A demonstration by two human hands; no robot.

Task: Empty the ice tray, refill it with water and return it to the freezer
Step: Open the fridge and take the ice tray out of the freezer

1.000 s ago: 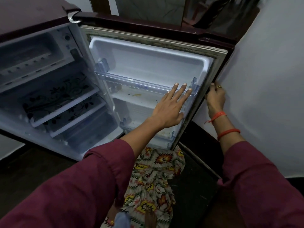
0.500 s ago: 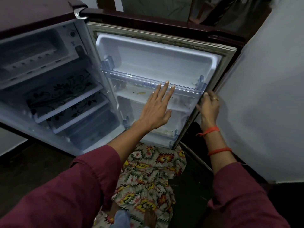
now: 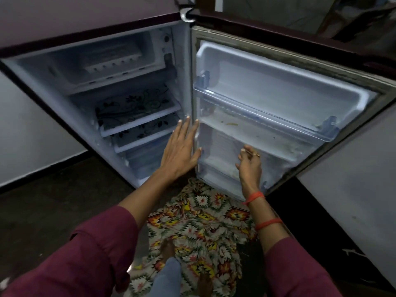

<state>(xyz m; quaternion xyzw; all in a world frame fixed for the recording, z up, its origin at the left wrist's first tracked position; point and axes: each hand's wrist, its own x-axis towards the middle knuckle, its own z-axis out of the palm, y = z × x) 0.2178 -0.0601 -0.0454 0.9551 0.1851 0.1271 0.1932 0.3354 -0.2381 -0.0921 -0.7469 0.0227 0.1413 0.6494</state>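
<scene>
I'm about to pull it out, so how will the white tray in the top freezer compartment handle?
The white tray looks like moulded plastic, so it is probably stiff and light, heavier if its cells hold ice, which I cannot see. It seems to lie flat in the freezer compartment, so it should slide out rather than tip. Cold plastic may feel slippery.

Maroon sleeves, orange wrist threads

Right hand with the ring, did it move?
Yes. The right hand left the outer edge of the maroon fridge door, moving leftward across its inside.
</scene>
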